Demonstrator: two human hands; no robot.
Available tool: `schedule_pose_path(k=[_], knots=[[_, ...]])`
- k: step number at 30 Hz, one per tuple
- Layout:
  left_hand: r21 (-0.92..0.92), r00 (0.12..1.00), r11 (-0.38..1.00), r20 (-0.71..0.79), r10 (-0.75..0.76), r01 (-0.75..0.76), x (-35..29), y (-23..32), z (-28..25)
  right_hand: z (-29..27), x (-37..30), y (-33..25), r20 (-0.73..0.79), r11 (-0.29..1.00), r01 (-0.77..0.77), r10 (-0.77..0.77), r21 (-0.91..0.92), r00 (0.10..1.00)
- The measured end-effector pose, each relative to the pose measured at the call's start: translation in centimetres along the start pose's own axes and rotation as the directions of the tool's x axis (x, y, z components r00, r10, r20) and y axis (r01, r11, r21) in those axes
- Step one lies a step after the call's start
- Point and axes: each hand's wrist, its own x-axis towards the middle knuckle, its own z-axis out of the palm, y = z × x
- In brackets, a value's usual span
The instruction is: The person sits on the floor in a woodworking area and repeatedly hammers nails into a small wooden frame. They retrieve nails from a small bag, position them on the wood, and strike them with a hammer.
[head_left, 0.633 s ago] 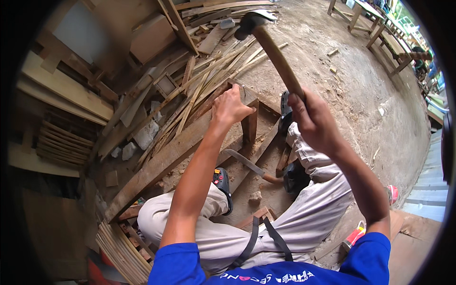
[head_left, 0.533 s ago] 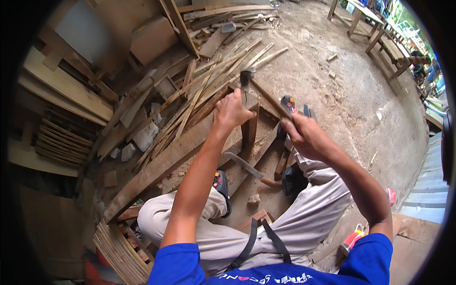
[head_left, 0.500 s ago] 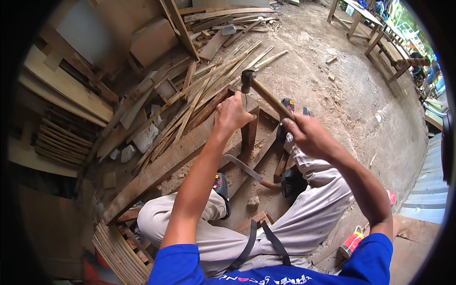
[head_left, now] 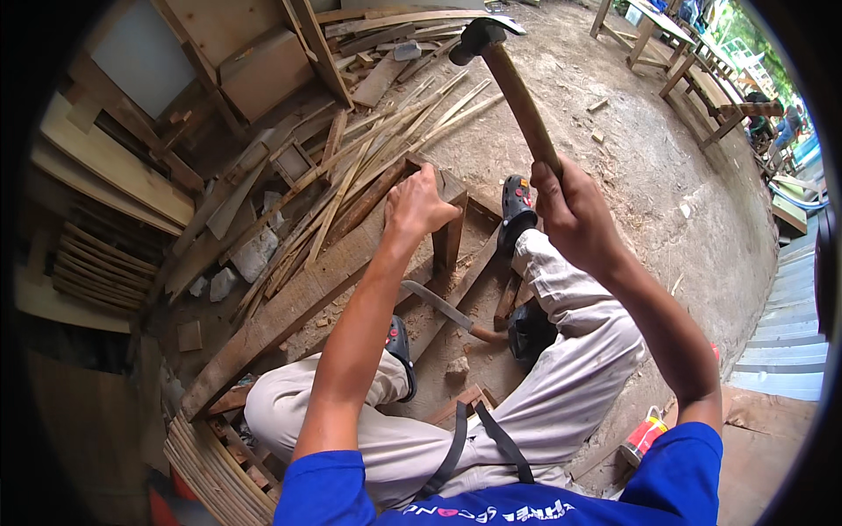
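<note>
My right hand (head_left: 574, 210) is closed round the wooden handle of a claw hammer (head_left: 519, 101), raised with its dark metal head well above the work. My left hand (head_left: 412, 203) grips the top of a wooden frame (head_left: 452, 188) made of brown timber pieces, thumb toward the right; its fingertips are partly hidden, so I cannot tell if a nail is between them. Between my legs a machete (head_left: 438, 304) with a curved blade and wooden handle lies across the timber, below my left hand.
A long plank (head_left: 289, 307) runs diagonally left of my left forearm. Thin wood strips (head_left: 395, 145) and scrap boards pile up beyond it. My dark clogs (head_left: 517, 206) are beside the timber. A red container (head_left: 645, 434) stands at lower right; wooden tables (head_left: 658, 35) are far right.
My right hand has lifted the hammer up and away from beside my left hand. The left hand stays on the wooden frame. The view has shifted slightly.
</note>
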Motion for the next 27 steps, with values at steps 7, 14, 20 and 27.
schedule_pose_path(k=[7, 14, 20, 27], knots=[[-0.021, 1.0, 1.0, 0.021, -0.02, 0.021, 0.0, -0.1, -0.1, 4.5, 0.5, 2.2, -0.007, 0.989, 0.009, -0.01, -0.145, 1.0], [0.0, 0.999, 1.0, 0.042, -0.03, 0.03, -0.2, 0.0, -0.5, 7.8, 5.7, 2.4, -0.087, 0.991, 0.128, -0.131, -0.031, 0.988], [-0.044, 0.997, 0.998, -0.061, 0.038, -0.04, -0.9, 0.2, -0.5, 10.1, 9.7, 3.3, 0.049, 0.997, 0.072, -0.071, -0.029, 0.996], [-0.116, 1.0, 0.993, -0.022, 0.016, -0.019, -0.3, -0.1, 0.0, 12.1, 9.6, 4.9, 0.001, 0.986, 0.165, -0.165, -0.023, 0.986]])
